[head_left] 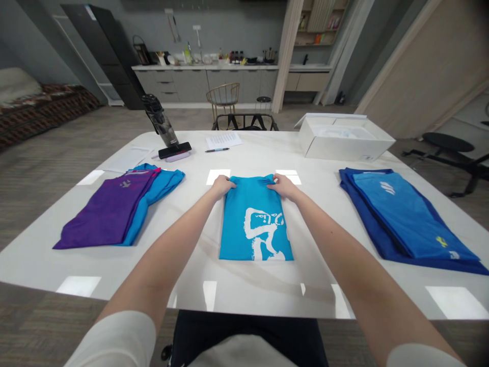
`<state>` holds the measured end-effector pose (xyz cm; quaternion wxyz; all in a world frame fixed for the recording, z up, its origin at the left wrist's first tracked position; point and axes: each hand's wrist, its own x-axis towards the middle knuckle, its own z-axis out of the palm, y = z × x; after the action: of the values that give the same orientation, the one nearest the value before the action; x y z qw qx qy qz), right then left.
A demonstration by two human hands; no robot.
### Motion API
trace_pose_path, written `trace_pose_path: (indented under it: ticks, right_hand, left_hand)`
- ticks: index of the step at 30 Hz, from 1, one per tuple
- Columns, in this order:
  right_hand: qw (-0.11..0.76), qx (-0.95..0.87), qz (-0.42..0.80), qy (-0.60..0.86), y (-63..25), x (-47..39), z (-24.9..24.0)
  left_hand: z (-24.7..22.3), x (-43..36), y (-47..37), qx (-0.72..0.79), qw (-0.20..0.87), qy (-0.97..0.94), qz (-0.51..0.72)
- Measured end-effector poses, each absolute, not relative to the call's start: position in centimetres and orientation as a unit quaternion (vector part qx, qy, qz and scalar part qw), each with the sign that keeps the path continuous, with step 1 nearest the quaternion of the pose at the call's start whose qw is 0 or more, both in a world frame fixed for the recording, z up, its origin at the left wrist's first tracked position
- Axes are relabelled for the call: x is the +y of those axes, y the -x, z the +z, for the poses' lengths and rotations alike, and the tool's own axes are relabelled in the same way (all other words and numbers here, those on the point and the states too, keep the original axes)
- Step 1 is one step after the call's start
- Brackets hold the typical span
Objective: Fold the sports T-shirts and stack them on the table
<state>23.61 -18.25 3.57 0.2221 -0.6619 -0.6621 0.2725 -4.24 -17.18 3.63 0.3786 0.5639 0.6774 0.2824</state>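
A turquoise T-shirt (239, 219) with white brush-style lettering lies folded into a neat rectangle in front of me on the white table. At its far left corner, my left hand (222, 187) pinches the cloth between thumb and fingers. My right hand (281, 186) grips the far right corner the same way. The cloth between the hands is slightly bunched along the far edge, while the near edge lies flat on the tabletop.
Left stands a pile with a purple shirt (110, 211) over a blue one (155, 192); right, stacked blue shirts (407, 214). Farther back are a handheld vacuum (162, 125), a pen (217, 150), printed paper (225, 139) and an open white box (340, 145). A chair (244, 121) adjoins the far edge.
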Motion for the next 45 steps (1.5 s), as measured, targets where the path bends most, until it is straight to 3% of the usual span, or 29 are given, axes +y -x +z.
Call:
trace_pose_path:
  ticks: [8, 19, 24, 28, 34, 41, 45]
  right_hand:
    - [0.411, -0.664, 0.212, 0.587, -25.0, -25.4, 8.4]
    - [0.599, -0.595, 0.071, 0.531, -32.3, -38.5, 14.1]
    - [0.643, -0.532, -0.036, 0.550, -39.8, -44.4, 17.3]
    - [0.641, -0.491, -0.143, 0.572, -46.6, -47.3, 20.7]
    - [0.549, -0.524, -0.187, 0.624, -56.7, -47.4, 23.6]
    - [0.448, -0.519, -0.060, 0.726, -63.6, -43.6, 13.3]
    - [0.463, -0.517, -0.040, 0.719, -63.6, -42.5, 10.3]
  left_hand:
    - [8.0, -21.3, 2.8, 0.504, 0.426, -0.577, 0.481]
    - [18.1, -28.5, -7.7, 0.282, 0.357, -0.706, 0.543]
    - [21.3, -31.5, -16.2, 0.197, 0.316, -0.749, 0.548]
    - [22.5, -33.3, -24.1, 0.155, 0.360, -0.724, 0.568]
    - [18.9, -33.6, -36.2, 0.157, 0.516, -0.640, 0.548]
    - [7.0, -33.3, -42.5, 0.347, 0.595, -0.571, 0.447]
    - [5.6, -33.1, -42.1, 0.365, 0.555, -0.579, 0.474]
